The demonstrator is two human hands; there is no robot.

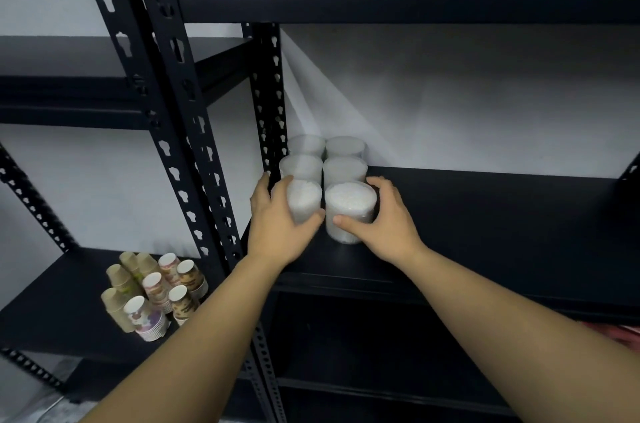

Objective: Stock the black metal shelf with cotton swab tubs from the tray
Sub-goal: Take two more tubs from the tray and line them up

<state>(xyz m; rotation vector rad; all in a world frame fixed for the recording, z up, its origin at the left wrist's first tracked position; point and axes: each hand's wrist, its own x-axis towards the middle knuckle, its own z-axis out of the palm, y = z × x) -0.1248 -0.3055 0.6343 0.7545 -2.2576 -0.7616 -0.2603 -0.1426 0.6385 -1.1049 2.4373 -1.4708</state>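
Cotton swab tubs stand in two columns of three at the left rear corner of the black metal shelf, beside the perforated upright post. The front left tub is held by the left hand, whose fingers are curled round its left side with the thumb across its front. The front right tub is held by the right hand, fingers wrapped round its right side and thumb pressed on its front. Both front tubs are upright, just beside each other and close against the middle pair; the rear pair stands near the wall. Stacks of paper cups sit on a lower shelf of the neighbouring rack to the left.
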